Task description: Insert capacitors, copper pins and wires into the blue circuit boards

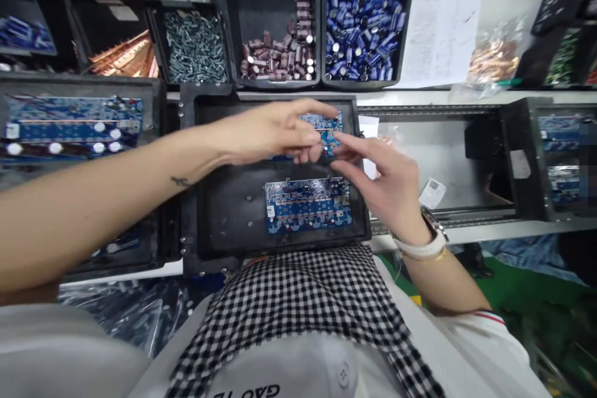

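A black tray (219, 211) in front of me carries two blue circuit boards. The near board (308, 204) lies flat in the tray's middle. My left hand (275, 134) reaches across to the far board (326, 127); its fingers are curled and pinched over that board's left part. My right hand (382, 183) comes in from the right with fingers spread, its fingertips touching the same far board. What the left fingers pinch is too small to make out.
Bins behind the tray hold blue capacitors (366, 18), maroon capacitors (284, 53), screws (196, 46) and copper parts (125, 56). A tray with a populated board (69, 127) sits at left, another tray (555, 155) at right on the conveyor rail (429, 111). A paper sheet (443, 12) hangs above.
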### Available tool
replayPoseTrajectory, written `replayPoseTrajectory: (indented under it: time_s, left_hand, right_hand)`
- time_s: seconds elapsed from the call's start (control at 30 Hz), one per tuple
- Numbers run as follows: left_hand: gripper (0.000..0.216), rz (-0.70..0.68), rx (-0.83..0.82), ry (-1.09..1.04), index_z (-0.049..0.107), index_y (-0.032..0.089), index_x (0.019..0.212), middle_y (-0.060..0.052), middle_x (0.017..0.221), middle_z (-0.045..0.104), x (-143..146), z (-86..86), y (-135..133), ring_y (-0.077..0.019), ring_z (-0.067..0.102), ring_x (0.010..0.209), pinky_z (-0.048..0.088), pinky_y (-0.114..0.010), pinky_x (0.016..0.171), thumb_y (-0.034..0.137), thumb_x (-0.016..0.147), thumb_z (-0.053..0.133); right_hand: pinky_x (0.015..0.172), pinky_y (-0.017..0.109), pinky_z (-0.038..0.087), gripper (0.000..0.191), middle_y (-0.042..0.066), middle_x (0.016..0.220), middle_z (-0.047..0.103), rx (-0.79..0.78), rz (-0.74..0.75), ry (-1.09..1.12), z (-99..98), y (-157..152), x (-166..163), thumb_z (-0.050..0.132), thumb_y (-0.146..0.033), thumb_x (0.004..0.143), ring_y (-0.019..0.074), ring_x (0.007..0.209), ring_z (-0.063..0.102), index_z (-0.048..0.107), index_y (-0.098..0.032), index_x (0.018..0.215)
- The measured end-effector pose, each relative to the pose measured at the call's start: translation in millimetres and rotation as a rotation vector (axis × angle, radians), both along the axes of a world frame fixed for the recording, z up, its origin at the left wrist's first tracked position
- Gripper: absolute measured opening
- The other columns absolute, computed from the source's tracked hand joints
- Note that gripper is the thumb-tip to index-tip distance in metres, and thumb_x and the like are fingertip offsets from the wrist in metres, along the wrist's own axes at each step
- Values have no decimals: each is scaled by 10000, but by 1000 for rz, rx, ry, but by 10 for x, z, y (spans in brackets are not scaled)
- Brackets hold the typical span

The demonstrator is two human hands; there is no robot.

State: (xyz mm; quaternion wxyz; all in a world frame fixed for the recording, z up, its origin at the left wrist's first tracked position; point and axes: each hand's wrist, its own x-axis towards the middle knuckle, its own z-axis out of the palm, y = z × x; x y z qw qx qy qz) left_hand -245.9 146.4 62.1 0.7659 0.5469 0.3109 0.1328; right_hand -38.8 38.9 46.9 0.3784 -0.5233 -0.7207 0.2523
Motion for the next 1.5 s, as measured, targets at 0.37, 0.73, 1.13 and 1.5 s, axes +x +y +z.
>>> replayPoseTrajectory:
  time_s: [0.37,0.73,1.13,1.5]
  left_hand:
    - [182,168,-68,205,640,155,1001,-86,844,729,121,-152,-41,-160,686,704,541,-276,668,315,918,622]
    - [210,288,-291,187,599,161,993,-112,989,756,19,-176,-112,-226,740,908,601,-330,837,288,868,708]
    - [191,388,-136,228,699,144,891,-60,799,742,-15,-147,-187,-156,713,693,588,-252,670,273,785,791]
    - [664,150,139,216,357,194,1491,-43,863,740,-60,83,-595,-184,718,792,578,-298,763,324,904,637]
  right_hand:
    - [825,375,532,121,19,923,708,-60,-50,-59,-328,800,354,642,-303,915,175,867,643,744,-240,918]
    - [823,385,528,128,15,913,656,-87,81,-197,-584,1148,514,634,-215,905,171,859,611,759,-238,917]
    - [861,398,519,153,16,940,680,-26,106,-269,-516,1072,476,632,-190,909,195,923,636,768,-261,910]
    - [795,307,545,111,8,921,734,-128,182,120,51,114,-19,647,-289,923,150,860,667,737,-225,931]
